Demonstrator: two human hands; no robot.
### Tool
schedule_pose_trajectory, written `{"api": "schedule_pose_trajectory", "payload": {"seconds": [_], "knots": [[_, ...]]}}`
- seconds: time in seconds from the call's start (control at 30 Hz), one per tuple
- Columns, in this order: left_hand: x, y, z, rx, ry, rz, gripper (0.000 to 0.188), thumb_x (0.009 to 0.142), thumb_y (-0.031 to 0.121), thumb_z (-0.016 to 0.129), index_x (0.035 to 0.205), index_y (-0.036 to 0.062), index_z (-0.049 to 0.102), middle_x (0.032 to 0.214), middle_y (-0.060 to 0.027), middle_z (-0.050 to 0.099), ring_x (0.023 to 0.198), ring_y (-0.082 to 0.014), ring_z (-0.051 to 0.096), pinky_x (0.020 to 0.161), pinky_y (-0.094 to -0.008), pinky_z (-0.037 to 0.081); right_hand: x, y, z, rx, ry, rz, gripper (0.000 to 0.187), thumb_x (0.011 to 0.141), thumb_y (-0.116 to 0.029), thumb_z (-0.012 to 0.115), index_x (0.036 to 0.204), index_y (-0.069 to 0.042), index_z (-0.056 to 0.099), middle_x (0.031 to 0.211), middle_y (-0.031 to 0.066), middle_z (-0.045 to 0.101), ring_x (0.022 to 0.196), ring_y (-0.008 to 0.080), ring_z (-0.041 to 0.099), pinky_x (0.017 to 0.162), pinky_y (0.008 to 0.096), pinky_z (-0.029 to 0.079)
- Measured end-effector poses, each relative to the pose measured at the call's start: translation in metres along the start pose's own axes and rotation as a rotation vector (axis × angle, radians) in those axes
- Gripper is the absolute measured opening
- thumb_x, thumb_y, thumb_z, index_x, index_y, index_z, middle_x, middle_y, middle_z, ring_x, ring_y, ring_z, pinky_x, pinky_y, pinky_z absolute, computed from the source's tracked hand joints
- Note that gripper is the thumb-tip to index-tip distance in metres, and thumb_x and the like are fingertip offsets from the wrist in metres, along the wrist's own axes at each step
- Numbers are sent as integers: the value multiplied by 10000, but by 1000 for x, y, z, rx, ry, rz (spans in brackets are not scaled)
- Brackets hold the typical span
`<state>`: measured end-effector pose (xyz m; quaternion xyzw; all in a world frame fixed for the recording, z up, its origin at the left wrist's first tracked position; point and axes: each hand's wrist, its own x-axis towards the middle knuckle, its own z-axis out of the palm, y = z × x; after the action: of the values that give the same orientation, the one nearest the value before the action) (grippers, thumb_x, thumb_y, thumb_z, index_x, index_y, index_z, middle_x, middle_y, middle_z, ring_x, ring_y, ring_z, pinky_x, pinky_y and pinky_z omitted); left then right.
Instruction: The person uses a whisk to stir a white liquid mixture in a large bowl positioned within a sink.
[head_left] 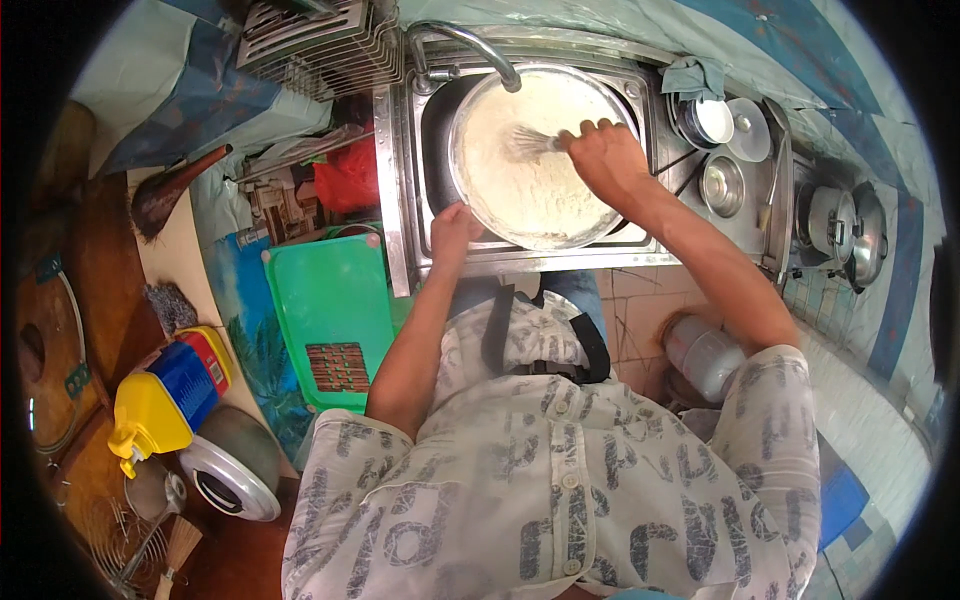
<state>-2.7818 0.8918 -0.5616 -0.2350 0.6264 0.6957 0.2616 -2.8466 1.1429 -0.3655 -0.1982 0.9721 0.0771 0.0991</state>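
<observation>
Clasping a whisk (537, 143) in pale mixture (530, 205), the right hand (603, 160) is closed; the left hand (453, 236) apparently pinches the basin (548, 245).

Right hand (608, 160): positioned over the right part of the bowl (456, 170), back of hand uppermost, fingers curled in a closed grip. Right wrist (648, 197): beyond the bowl's lower right rim, roughly in line with the forearm. Right forearm (725, 268): bare, slanting away from the bowl toward the near right; elbow bent outward. Left hand (455, 232): at the bowl's near left rim, fingers bent inward; fingertip contact is not clearly visible. Left forearm (423, 325): bare, extending from the bowl's near left side back toward the torso (560, 480), which stands on the bowl's near side.
</observation>
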Motion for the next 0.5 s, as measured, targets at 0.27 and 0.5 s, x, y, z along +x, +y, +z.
{"api": "schedule_pose_trajectory", "payload": {"seconds": [0.27,0.5], "knots": [[3,-2,2,-2,1,-39,193,972,148,528,1060,2,618,819,-65,657,675,-130,640,607,-223,537,39,-49,14,28,-76,-44,179,820,-104,553,935,-44,677,886,125,677,871,259,660,720,353,521],[4,-3,0,-19,5,-35,244,956,149,543,1104,-38,595,825,-74,664,648,-120,639,589,-223,535,-2,-80,24,130,-146,-87,132,792,-74,568,767,-68,697,811,120,680,808,237,677,664,346,535]]}}
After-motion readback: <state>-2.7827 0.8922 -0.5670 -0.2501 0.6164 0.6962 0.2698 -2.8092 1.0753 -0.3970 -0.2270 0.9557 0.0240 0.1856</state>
